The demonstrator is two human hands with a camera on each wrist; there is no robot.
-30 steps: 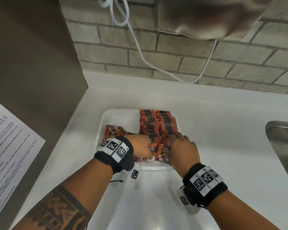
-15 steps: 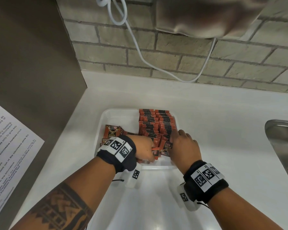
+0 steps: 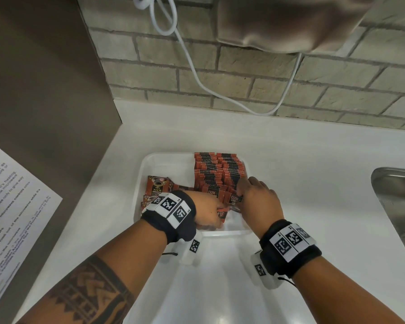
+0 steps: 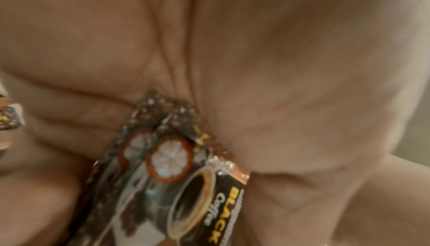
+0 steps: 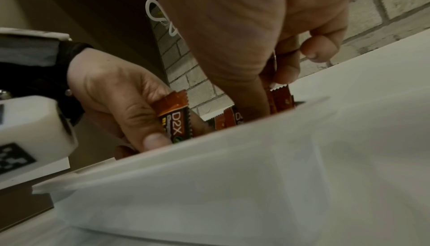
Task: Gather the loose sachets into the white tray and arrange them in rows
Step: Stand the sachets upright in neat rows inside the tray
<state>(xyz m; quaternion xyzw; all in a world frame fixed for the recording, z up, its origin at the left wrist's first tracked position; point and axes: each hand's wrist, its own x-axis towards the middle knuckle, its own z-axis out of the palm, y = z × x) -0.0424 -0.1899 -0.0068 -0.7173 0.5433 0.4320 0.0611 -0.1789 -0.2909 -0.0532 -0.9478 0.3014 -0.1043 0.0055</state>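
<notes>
A white tray (image 3: 164, 160) sits on the counter. Orange-and-black sachets (image 3: 218, 174) stand packed in two rows along its right side. A few loose sachets (image 3: 157, 187) lie flat at its left. My left hand (image 3: 216, 215) is at the tray's near end and grips a small bunch of sachets (image 4: 177, 167); the right wrist view shows the D2X sachet (image 5: 174, 119) under its thumb. My right hand (image 3: 242, 190) reaches down at the near end of the right row, thumb and fingers pinching the upright sachets (image 5: 280, 99) there. The tray wall (image 5: 256, 158) hides their lower halves.
A steel sink (image 3: 398, 206) lies at the right. A brown panel (image 3: 45, 90) with a printed sheet (image 3: 14, 206) stands at the left. A white cable (image 3: 197, 73) hangs on the brick wall behind. Another white plastic piece (image 3: 208, 288) lies just in front of the tray.
My right hand has shifted slightly farther along the right row. My left hand stays at the tray's near end, still holding sachets.
</notes>
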